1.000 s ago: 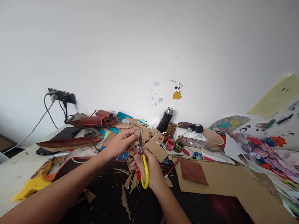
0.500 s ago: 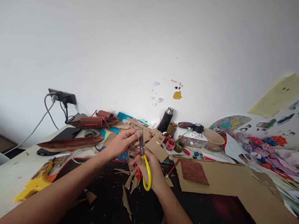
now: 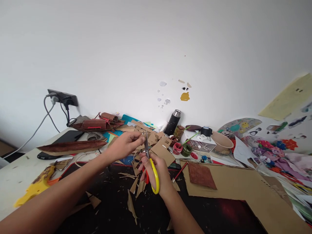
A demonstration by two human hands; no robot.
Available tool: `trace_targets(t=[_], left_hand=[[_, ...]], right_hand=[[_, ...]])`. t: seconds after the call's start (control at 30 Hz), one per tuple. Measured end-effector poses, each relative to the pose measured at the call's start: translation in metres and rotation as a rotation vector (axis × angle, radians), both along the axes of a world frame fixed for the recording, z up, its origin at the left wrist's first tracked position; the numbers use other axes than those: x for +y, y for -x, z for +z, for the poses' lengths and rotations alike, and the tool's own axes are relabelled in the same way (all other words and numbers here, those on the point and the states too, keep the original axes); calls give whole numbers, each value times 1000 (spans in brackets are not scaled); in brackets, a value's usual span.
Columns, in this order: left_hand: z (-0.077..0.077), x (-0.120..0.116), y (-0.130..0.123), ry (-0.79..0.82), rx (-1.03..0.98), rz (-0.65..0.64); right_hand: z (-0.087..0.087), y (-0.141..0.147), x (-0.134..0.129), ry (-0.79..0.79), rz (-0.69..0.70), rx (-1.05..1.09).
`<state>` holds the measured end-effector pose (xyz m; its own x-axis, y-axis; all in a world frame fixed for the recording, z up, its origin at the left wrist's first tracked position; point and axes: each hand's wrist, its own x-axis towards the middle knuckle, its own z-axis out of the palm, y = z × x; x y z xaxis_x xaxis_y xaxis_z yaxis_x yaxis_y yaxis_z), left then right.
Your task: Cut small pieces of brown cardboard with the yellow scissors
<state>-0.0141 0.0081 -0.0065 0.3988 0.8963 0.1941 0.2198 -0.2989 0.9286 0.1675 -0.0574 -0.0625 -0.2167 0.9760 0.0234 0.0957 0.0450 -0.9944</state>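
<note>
My right hand [image 3: 156, 169] is closed round the yellow and red handles of a pair of scissors [image 3: 154, 177], whose blades point up and away, slightly parted. My left hand [image 3: 128, 143] is pinched just left of the blades; whatever lies between its fingertips is too small to make out. Behind both hands lies a heap of cardboard scraps [image 3: 162, 151]. Below them, thin cardboard offcuts [image 3: 131, 206] are scattered over the black mat [image 3: 112, 208].
Brown boat models [image 3: 94, 125] and a yellow glue gun [image 3: 36, 187] are at the left. A black flask [image 3: 173, 123] and paint jars [image 3: 177, 148] stand behind. A large cardboard sheet [image 3: 234, 185] with a brown painted square [image 3: 201, 175] lies right.
The scissor blades have parted slightly, and my left fingertips have moved a little left. The whole view has shifted slightly.
</note>
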Motion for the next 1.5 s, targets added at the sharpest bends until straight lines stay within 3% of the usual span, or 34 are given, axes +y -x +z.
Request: trace_targets(t=[0.07,0.33,0.67,0.83,1.13,1.37,1.5], left_hand=[[0,-1,-2,-11,-13,-7],[-12,2,-12,236,-388,-101],[-8,4,-5,330,-400,-129],[-10,5,-4,280,-360,-135],[-3,7,6,90,-104,-153],[-8,7,3,283,-326,-194],[-11,8,0,314,-357,-197]], right_hand=[[1,0,0,4,-14,6],[4,-2,0,3,-13,27],[5,-7,3,53,40,104],[4,-8,3,22,41,89],[-1,-7,5,23,22,97],[3,-6,2,3,13,73],[4,-6,1,16,11,77]])
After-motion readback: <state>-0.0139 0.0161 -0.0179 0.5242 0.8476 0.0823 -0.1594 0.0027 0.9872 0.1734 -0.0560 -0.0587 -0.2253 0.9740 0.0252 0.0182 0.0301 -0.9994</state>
